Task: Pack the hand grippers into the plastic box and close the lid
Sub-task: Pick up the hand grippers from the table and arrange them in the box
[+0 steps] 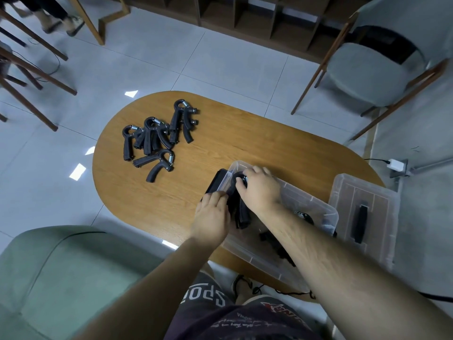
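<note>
A green sofa (61, 266) fills the lower left of my head-camera feed. Past it, on the far-left end of the oval wooden table (245, 138), loose hand grippers (157, 141) lie in a black heap, several overlapping, springs and knobs catching the light.

Toward the table's near edge, the person's left hand (212, 217) sits at the left end of the clear plastic box (316, 204), fingers bent at the rim beside a black latch (217, 181). From here I cannot tell whether that grip clamps the rim or only rests there.

The right hand (259, 190) reaches inside the box at the same end, its grip curled round the spring head of a hand gripper (241, 212) whose handles point back toward the person. More dark pieces lie farther right in the box, partly hidden by the forearm.

The box runs diagonally along the table's near-right edge. Just beside it, at the right end of the table, lies the clear lid (382, 200), off the box, with a black handle (359, 223) on it. On the floor beyond the right end sits a white charger (397, 165).
</note>
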Tool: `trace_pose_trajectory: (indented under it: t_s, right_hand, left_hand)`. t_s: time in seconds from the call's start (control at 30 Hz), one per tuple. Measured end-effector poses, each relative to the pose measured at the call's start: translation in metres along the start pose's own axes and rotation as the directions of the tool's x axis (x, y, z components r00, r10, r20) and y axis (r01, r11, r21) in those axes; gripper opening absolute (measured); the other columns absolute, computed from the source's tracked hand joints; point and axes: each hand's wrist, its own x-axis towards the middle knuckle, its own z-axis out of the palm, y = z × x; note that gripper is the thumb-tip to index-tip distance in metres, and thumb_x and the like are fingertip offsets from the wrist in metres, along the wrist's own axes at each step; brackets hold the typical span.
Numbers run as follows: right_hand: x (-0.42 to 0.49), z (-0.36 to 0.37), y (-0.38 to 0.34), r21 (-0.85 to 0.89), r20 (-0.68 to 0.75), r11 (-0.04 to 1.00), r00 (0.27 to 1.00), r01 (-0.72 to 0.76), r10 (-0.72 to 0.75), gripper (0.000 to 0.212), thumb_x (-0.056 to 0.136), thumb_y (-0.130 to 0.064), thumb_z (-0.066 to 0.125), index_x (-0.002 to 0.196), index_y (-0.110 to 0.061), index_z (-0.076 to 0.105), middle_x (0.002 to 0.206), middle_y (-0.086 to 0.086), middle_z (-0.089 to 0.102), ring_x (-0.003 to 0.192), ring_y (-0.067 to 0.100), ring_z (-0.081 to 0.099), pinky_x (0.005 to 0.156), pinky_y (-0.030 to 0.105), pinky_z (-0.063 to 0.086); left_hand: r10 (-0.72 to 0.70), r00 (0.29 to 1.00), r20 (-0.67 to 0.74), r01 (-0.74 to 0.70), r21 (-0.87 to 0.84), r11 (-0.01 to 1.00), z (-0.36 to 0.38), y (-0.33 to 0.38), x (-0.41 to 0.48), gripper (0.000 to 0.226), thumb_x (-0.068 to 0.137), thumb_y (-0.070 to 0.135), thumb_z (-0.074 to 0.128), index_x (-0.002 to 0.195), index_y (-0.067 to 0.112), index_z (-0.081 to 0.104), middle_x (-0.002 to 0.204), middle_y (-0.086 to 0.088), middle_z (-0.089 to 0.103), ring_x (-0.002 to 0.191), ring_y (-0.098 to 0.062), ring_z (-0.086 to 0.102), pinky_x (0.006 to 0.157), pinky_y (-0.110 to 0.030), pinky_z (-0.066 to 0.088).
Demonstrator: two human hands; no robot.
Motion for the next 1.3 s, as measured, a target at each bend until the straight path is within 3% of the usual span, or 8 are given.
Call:
trace_pose_trajectory:
  t_s: [0.1,0.17,0.33,0.5,0.63,0.87,1.17,1.3]
  right_hand:
    - [0.011,-0.014,-0.015,-0.019,-0.103,0.986,0.981,0.166,-0.167,0.028,0.096,-0.036,0.052,0.097,-0.018,0.073,0.093,0.000,0.070,0.092,0.026,0.063,0.072,0.036,0.051]
    - [0.022,-0.020,-0.032,-0.009,-0.136,0.964,0.954,0.268,-0.266,0.026,0.095,-0.032,0.053,0.092,-0.015,0.073,0.088,0.002,0.070,0.087,0.027,0.063,0.071,0.037,0.051]
    - [0.054,-0.016,-0.095,0.036,0.049,0.933,0.932,0.358,-0.360,0.029,0.101,-0.034,0.043,0.111,-0.018,0.065,0.109,0.000,0.069,0.106,0.025,0.060,0.089,0.041,0.048]
    - [0.094,0.020,-0.155,0.017,0.185,0.924,0.907,0.381,-0.378,0.033,0.103,-0.036,0.041,0.125,-0.019,0.060,0.121,0.002,0.065,0.114,0.025,0.058,0.094,0.041,0.047]
    - [0.128,0.063,-0.186,0.012,0.335,0.949,0.893,0.314,-0.300,0.035,0.103,-0.035,0.043,0.133,-0.020,0.054,0.125,0.004,0.061,0.116,0.028,0.057,0.094,0.042,0.047]
    - [0.160,0.110,-0.207,-0.021,0.497,0.967,0.842,0.256,-0.212,0.039,0.103,-0.034,0.046,0.140,-0.021,0.047,0.133,0.006,0.056,0.122,0.030,0.053,0.098,0.043,0.045]
    - [0.153,0.089,-0.173,-0.065,0.494,0.966,0.849,0.252,-0.188,0.043,0.103,-0.033,0.045,0.143,-0.018,0.044,0.143,0.008,0.051,0.127,0.031,0.051,0.098,0.042,0.046]
    - [0.140,0.067,-0.152,-0.029,0.470,0.960,0.851,0.279,-0.233,0.043,0.104,-0.030,0.044,0.145,-0.017,0.043,0.143,0.008,0.050,0.125,0.032,0.051,0.098,0.043,0.047]
  left_hand:
    - [-0.053,0.980,-0.191,0.035,-0.095,0.995,-0.011,-0.019,0.015,0.032,0.096,0.023,0.043,0.116,0.011,0.064,0.111,-0.005,0.060,0.096,-0.024,0.055,0.081,-0.037,0.048]
    - [-0.107,0.971,-0.215,0.081,-0.126,0.989,-0.023,-0.034,0.031,0.032,0.098,0.026,0.041,0.115,0.011,0.065,0.108,-0.006,0.061,0.093,-0.026,0.056,0.080,-0.040,0.050]
    - [-0.184,0.957,-0.224,0.161,-0.118,0.980,-0.053,-0.088,0.062,0.027,0.100,0.028,0.050,0.118,0.014,0.064,0.110,-0.006,0.062,0.098,-0.027,0.059,0.080,-0.041,0.050]
    - [-0.334,0.941,-0.048,0.329,-0.091,0.940,-0.040,-0.157,0.086,0.036,0.101,0.034,0.047,0.132,0.017,0.055,0.123,-0.006,0.056,0.111,-0.029,0.055,0.089,-0.042,0.049]
    - [-0.456,0.887,0.071,0.461,-0.095,0.882,-0.017,-0.199,0.106,0.039,0.100,0.036,0.046,0.135,0.018,0.050,0.131,-0.006,0.052,0.118,-0.029,0.053,0.093,-0.041,0.047]
    - [-0.518,0.810,0.276,0.514,0.090,0.853,0.017,-0.255,0.135,0.062,0.096,0.017,0.052,0.153,0.015,0.030,0.150,-0.009,0.037,0.135,-0.031,0.043,0.110,-0.041,0.039]
    - [-0.571,0.752,0.329,0.600,0.017,0.800,0.036,-0.252,0.132,0.052,0.088,0.003,0.059,0.138,0.012,0.045,0.136,-0.013,0.045,0.125,-0.033,0.046,0.099,-0.041,0.046]
    - [-0.549,0.791,0.270,0.591,-0.104,0.800,0.026,-0.237,0.122,0.035,0.092,0.011,0.054,0.127,0.009,0.057,0.124,-0.016,0.050,0.113,-0.035,0.049,0.091,-0.043,0.047]
